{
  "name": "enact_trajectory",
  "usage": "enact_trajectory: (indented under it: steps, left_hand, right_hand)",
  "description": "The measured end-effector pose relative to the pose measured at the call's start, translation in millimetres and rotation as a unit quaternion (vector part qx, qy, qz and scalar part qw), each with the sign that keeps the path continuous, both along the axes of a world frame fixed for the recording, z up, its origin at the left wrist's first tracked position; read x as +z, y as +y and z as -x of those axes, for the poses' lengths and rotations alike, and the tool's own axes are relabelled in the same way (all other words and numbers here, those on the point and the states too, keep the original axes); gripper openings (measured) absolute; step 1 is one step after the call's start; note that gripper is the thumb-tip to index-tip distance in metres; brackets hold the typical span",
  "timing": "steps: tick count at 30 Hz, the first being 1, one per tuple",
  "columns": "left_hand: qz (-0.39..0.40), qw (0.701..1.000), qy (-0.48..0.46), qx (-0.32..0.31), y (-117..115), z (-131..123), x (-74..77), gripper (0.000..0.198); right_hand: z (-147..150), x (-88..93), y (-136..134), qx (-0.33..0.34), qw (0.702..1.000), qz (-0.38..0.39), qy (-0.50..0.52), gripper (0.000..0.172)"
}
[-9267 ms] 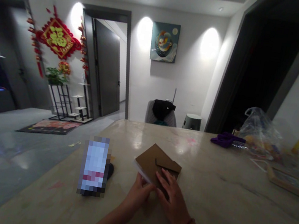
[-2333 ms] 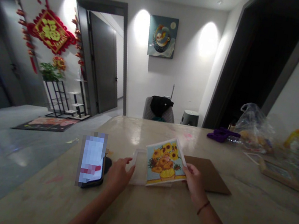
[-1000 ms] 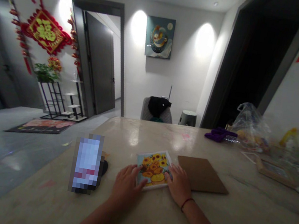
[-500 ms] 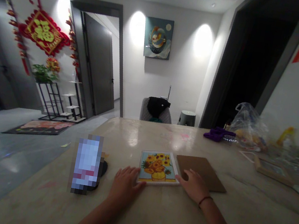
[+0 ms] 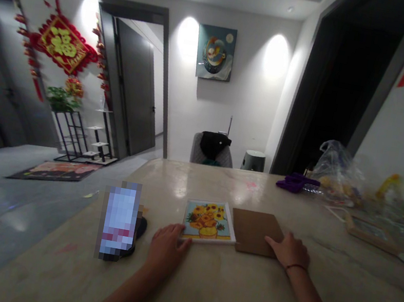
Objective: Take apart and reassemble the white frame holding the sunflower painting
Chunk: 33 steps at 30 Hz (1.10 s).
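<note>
A sunflower picture (image 5: 209, 221) in a white frame lies flat on the table. My left hand (image 5: 169, 243) rests at its lower left corner, with the fingers by the left edge and the thumb apart near the bottom edge. Just right of the picture lies a flat brown board (image 5: 254, 228), its left side close against the frame. Over the board's right edge is my right hand (image 5: 291, 251), thumb stretched onto the surface and fingers along the side. Both hands look open, laid on or against these things; the undersides of the fingers are hidden.
A phone with a blurred screen (image 5: 120, 220) stands on a dark holder at the left. Toward the right are a wooden frame (image 5: 371, 232), a purple cloth (image 5: 296, 182) and a clear plastic bag (image 5: 339, 170). A chair (image 5: 197, 147) stands beyond the table (image 5: 193, 290).
My right hand has moved from the picture's right edge to the board's right side. The board has shifted left and turned straighter. The picture has moved slightly left; my left hand stays beside it.
</note>
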State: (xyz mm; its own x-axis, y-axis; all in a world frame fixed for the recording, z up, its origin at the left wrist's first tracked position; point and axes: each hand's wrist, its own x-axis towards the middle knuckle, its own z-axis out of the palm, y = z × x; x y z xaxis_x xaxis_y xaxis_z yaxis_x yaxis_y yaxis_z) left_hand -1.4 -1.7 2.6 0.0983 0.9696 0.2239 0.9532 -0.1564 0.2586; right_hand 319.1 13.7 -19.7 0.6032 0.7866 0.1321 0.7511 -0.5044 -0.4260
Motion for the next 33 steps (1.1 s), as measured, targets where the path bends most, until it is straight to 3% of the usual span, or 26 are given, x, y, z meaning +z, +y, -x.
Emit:
enact_trajectory:
  steps: [2, 5, 8, 10, 12, 14, 16, 18, 21, 23, 26, 29, 33]
  left_hand:
    - [0.006, 1.000, 0.005, 0.010, 0, 0, 0.4, 0.042]
    - [0.016, 1.000, 0.009, 0.018, 0, 0, 1.0, 0.044]
    - [0.017, 1.000, 0.009, 0.019, 1, 1, 0.4, 0.045]
    - [0.014, 1.000, 0.004, 0.019, 1, 2, -0.7, 0.045]
    - [0.008, 1.000, -0.007, 0.015, 2, 3, -2.0, 0.045]
    - [0.000, 1.000, -0.025, 0.008, 2, 3, -3.0, 0.046]
    - [-0.004, 0.999, -0.046, 0.002, 3, 3, -3.1, 0.045]
    - [-0.005, 0.996, -0.083, -0.011, 5, 3, -1.9, 0.043]
    - [0.013, 0.975, -0.220, -0.042, 8, 3, 1.8, 0.045]
    - [0.039, 0.935, -0.349, -0.044, 10, 4, 4.2, 0.054]
    - [0.077, 0.850, -0.521, -0.014, 12, 6, 5.4, 0.061]
    - [0.108, 0.786, -0.609, 0.003, 12, 8, 5.5, 0.057]
    - [0.156, 0.768, -0.621, -0.022, 12, 8, 7.3, 0.053]
  right_hand:
    - [-5, -5.0, 6, 0.002, 0.988, -0.090, 0.129, 0.051]
    - [-10, -9.3, 12, 0.003, 0.921, -0.211, 0.329, 0.038]
    - [-6, -4.9, 12, -0.008, 0.869, -0.255, 0.423, 0.039]
    - [3, 4.1, 9, -0.004, 0.816, -0.301, 0.494, 0.045]
    - [13, 16.7, 4, 0.034, 0.759, -0.360, 0.541, 0.047]
    - [24, 30.6, -3, 0.095, 0.732, -0.399, 0.544, 0.048]
    - [35, 43.4, -10, 0.128, 0.744, -0.416, 0.507, 0.045]
    - [48, 52.8, -18, 0.167, 0.780, -0.407, 0.444, 0.039]
    - [73, 58.1, -29, 0.301, 0.816, -0.378, 0.318, 0.022]
    - [91, 55.8, -35, 0.410, 0.803, -0.365, 0.231, 0.020]
    - [114, 47.9, -41, 0.514, 0.783, -0.338, 0.098, 0.031]
    - [123, 40.6, -41, 0.540, 0.777, -0.321, 0.022, 0.037]
    - [116, 31.2, -35, 0.475, 0.824, -0.307, 0.032, 0.045]
